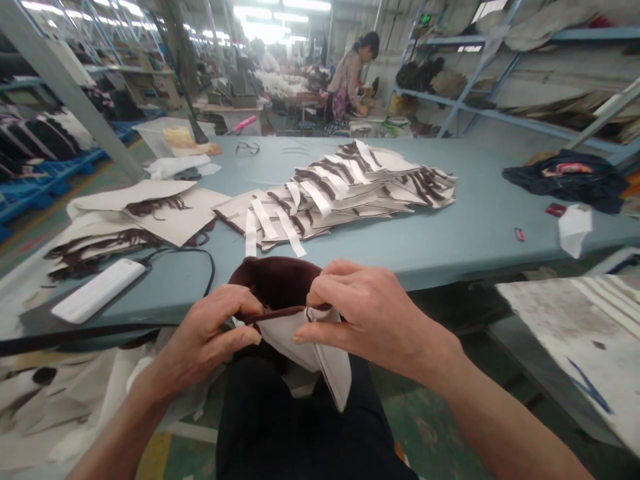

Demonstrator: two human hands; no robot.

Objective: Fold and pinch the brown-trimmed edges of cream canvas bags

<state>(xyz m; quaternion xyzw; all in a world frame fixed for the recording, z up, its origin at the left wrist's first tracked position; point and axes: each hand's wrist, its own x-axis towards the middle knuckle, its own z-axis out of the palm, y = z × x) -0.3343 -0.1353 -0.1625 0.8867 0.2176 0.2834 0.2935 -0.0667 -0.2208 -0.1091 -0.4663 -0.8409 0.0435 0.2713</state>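
Note:
Over my lap I hold a cream fabric piece [287, 337] with a dark brown inner side, its top edge spread into an opening. My left hand [215, 333] pinches the left side of that edge between thumb and fingers. On the right, my right hand [350, 307] grips the same edge near a seam, thumb outside and fingers curled over the rim. A pointed flap hangs below my right hand. Just beyond, on the blue table [430, 250], lies a pile of similar cream and brown pieces [345, 190] with white strips.
More cream pieces [150, 207] with brown threads lie at the left, near a white power bank [100, 290] with a black cable. Glasses [247, 148] rest farther back. Dark cloth [570, 180] lies at the right. A person [350, 80] stands in the background beside blue shelving [450, 103].

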